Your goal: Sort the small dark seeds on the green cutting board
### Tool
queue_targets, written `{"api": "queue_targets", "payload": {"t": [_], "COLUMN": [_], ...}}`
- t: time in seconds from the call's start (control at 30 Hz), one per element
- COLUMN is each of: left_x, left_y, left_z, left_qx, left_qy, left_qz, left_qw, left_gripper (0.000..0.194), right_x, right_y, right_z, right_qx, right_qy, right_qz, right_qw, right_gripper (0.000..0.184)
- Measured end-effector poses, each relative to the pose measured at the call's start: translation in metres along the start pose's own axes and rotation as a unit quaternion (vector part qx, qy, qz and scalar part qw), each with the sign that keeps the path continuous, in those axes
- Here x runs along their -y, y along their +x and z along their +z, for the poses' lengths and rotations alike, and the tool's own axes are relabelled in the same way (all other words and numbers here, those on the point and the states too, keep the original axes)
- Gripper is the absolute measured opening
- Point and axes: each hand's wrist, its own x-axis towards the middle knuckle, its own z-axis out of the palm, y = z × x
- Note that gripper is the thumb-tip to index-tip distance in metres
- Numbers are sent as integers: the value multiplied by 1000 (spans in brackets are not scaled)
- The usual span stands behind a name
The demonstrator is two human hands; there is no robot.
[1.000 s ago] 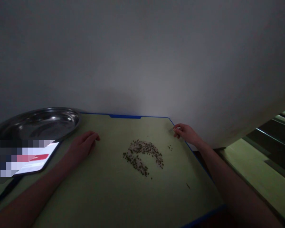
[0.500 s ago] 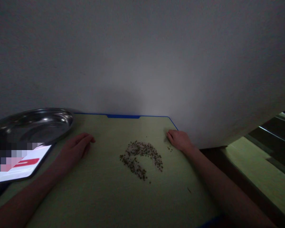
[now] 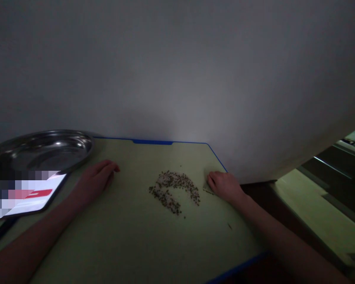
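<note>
My left hand (image 3: pixel 97 179) rests on the pale tabletop with its fingers curled inward, holding nothing that I can see. Left of centre on the board, a curved band of small dark and pale grains (image 3: pixel 177 180) is spread in a rough arch. My right hand (image 3: pixel 224 185) is closed near the right edge, its knuckles up, and the underside of its fingers is hidden. A thin row of specks (image 3: pixel 208 191) lies against its left side. Nearer to me is a small dark sliver (image 3: pixel 230 226), apart from both hands.
A shiny metal basin (image 3: pixel 62 148) stands at the back left. In front of it lies a tablet-like device (image 3: pixel 44 197) with a lit, partly blurred screen. The table (image 3: pixel 121 240) has a blue edge and meets a grey wall (image 3: pixel 165 79). Floor shows at right.
My right hand has moved toward me along the table's right side, and the loose specks beside it now form a thin line. My left hand stays put. The view has shifted slightly.
</note>
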Motion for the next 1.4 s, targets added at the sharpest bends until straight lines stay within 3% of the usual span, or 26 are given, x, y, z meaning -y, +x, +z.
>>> {"api": "queue_targets", "payload": {"t": [0.43, 0.6, 0.9, 1.4], "left_x": [11, 11, 4, 12], "left_y": [5, 3, -2, 3], "left_z": [1, 3, 0, 4], "left_qx": [3, 9, 8, 4], "left_qy": [3, -32, -15, -30], "left_qz": [44, 26, 51, 46], "left_qw": [999, 999, 999, 998], "left_gripper": [28, 29, 29, 26], "right_x": [27, 36, 43, 68], "right_y": [-28, -35, -46, -64], "right_z": [-9, -11, -12, -19], "right_qx": [-18, -21, -17, -22], "right_qy": [4, 8, 11, 33], "right_qz": [28, 33, 54, 83], "right_qw": [999, 999, 998, 996], "right_gripper": [33, 34, 33, 32]}}
